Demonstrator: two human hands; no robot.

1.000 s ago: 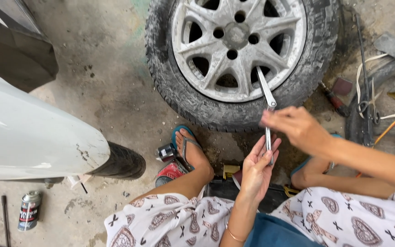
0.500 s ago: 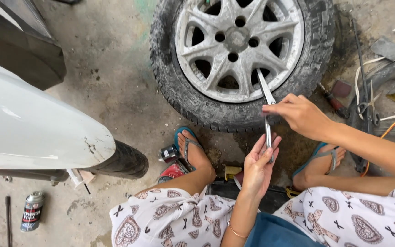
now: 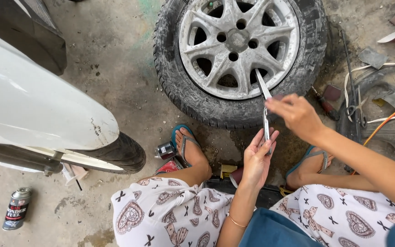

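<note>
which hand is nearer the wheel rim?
Right. The right hand sits just below the tyre, at the upper end of the metal tool whose tip overlaps the rim. The left hand holds the tool's lower end, farther back.

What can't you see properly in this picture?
Head view:
- Thin metal tool: lower end hidden inside the left hand; its kind is unclear.
- Right hand: motion-blurred fingertips, so its grip is unclear.
- White vehicle body: cut off by the left edge.
- Wheel: top cut off by the upper edge.
</note>
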